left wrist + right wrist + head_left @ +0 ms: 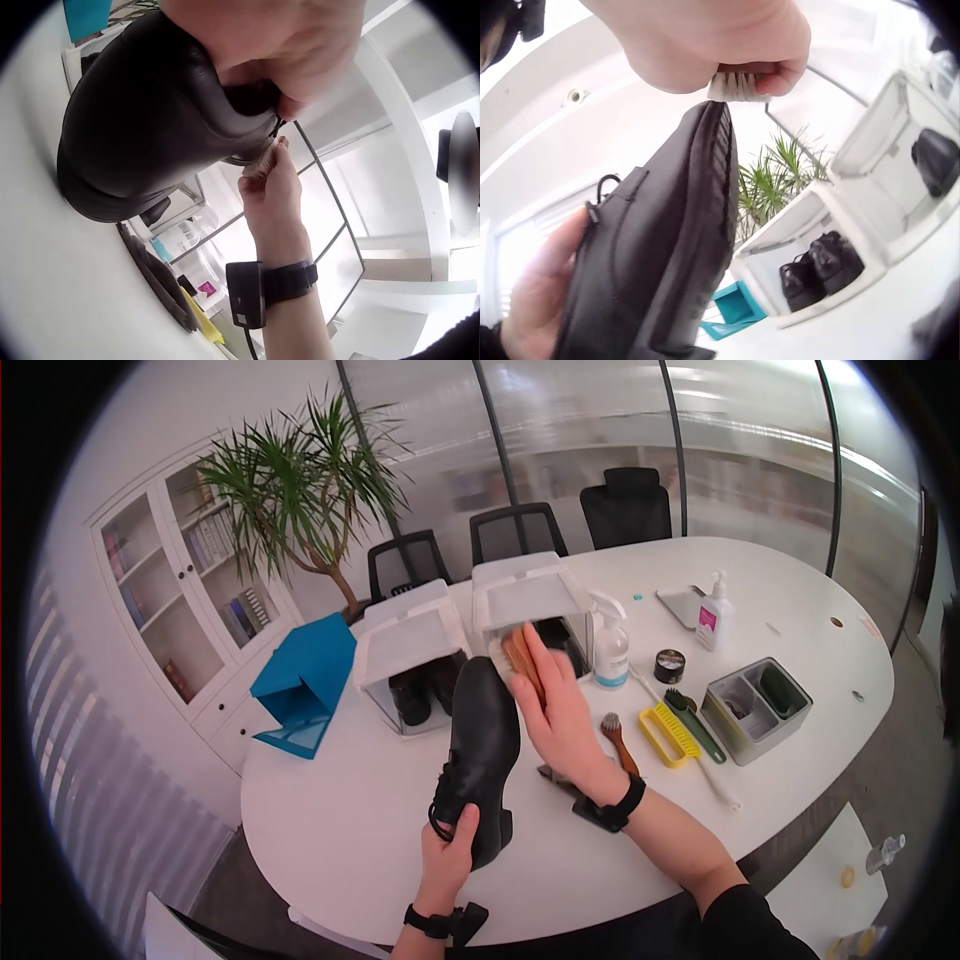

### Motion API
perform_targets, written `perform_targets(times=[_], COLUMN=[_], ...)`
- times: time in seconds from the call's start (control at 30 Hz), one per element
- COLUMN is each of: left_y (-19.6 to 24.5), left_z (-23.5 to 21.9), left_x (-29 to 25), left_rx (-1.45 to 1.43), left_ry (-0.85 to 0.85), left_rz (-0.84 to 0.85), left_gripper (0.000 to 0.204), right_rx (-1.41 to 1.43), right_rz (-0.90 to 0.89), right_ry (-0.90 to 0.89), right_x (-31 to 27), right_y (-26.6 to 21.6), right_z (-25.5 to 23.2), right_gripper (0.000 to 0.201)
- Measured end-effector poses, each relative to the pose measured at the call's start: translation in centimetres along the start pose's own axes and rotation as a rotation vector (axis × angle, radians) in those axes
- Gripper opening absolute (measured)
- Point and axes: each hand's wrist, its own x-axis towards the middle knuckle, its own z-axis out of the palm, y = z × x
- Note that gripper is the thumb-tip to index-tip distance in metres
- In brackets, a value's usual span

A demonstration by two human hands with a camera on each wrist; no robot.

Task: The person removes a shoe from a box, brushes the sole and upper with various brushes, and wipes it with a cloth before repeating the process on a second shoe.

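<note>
**Brush at the toe of one shoe, mid-job**

The left hand (pixel 446 862) is gripping a black shoe (pixel 484 735) near its heel end, thumb wrapped over the side by the opening. The shoe is hanging above the worktop (pixel 340 835), its toe pointing to twelve o'clock. The right hand (pixel 563 722) is closing around a wooden brush (pixel 524 666), thumb on one side and fingers on the other, and its pale bristles are appearing to meet the toe tip.

The brushing is looking under way rather than finished. The upper is showing an even dark surface, but how much of it has been brushed is staying impossible to tell. The laces (pixel 439 815) are sitting in place.

From the shoe, a white box at eleven o'clock is holding a dark pair (pixel 821 270), and a second box (pixel 535 592) just past twelve is holding another dark shoe (pixel 937 161). Whether those are needing work, the views are not showing. At three o'clock, a small brush (pixel 618 743) and a yellow brush (pixel 670 737) are lying unheld; at two, a spray bottle (pixel 611 650) is standing.
</note>
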Motion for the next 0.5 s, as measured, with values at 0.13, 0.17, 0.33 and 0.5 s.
perform_targets(times=[0.13, 0.17, 0.33, 0.5], left_y=[0.9, 0.8, 0.0, -0.7], left_z=[0.7, 0.4, -0.2, -1.4], left_x=[0.1, 0.1, 0.5, 1.4], left_rx=[-0.048, -0.054, -0.071, -0.348], left_ry=[-0.061, -0.059, 0.016, 0.098], left_rz=[0.021, 0.015, 0.041, 0.018], left_gripper=[0.036, 0.036, 0.039, 0.041], right_rx=[-0.133, -0.137, -0.177, -0.203], right_rz=[-0.100, -0.121, -0.103, -0.126], right_ry=[0.008, 0.023, -0.073, -0.170], right_x=[1.2, 1.3, 0.6, -3.1], right_y=[-1.1, -1.5, -2.3, -2.3], right_z=[-1.5, -1.5, -1.0, 1.8], right_gripper=[0.055, 0.054, 0.055, 0.060])
